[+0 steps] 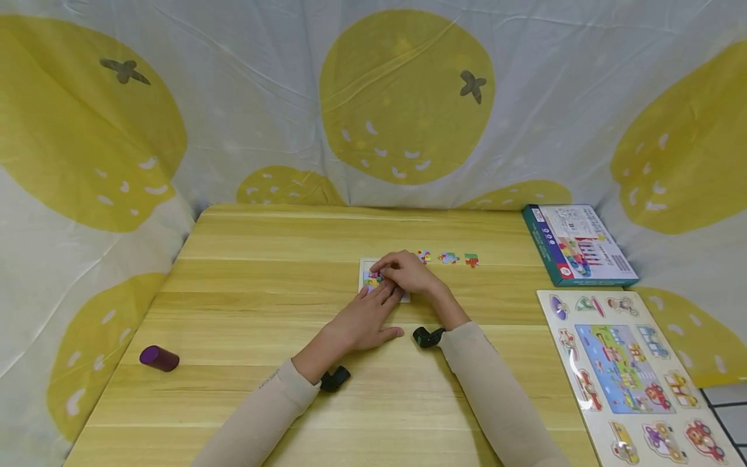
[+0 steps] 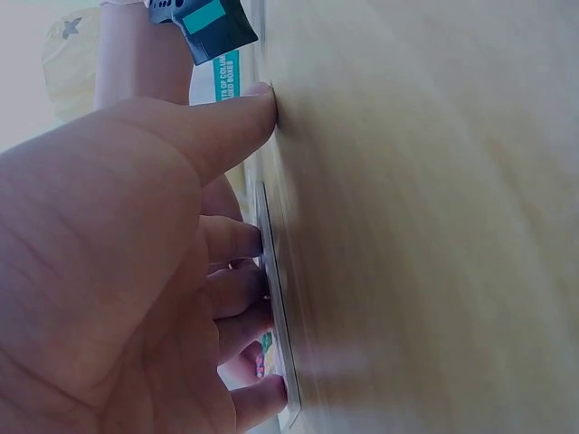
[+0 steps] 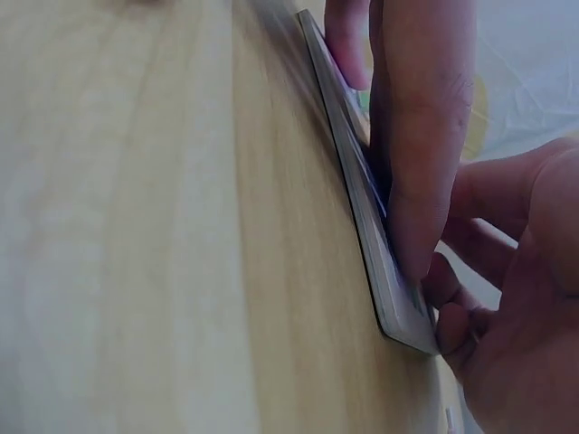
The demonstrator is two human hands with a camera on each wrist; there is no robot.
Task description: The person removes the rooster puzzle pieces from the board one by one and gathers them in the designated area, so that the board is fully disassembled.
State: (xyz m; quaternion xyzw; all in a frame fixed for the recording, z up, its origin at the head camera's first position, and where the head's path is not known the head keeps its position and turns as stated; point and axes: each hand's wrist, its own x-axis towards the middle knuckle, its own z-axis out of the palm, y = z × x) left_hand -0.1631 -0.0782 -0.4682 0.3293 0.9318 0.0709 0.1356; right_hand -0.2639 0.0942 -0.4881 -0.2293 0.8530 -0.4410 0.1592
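Note:
A small framed jigsaw puzzle lies mid-table, much of its picture covered by both hands. My left hand reaches over it from the near side; its extended fingers press on the board, while the thumb rests apart on the table. From the right, my right hand bends its fingers down onto the picture, close to the left fingertips. In the right wrist view the board's side edge shows under the fingers. I cannot tell whether the right fingertips pinch a piece.
Several loose jigsaw pieces lie just behind the right hand. A flat box sits at the back right, with a large picture puzzle board in front of it. Far left lies a dark purple cylinder. Patterned cloth surrounds the table.

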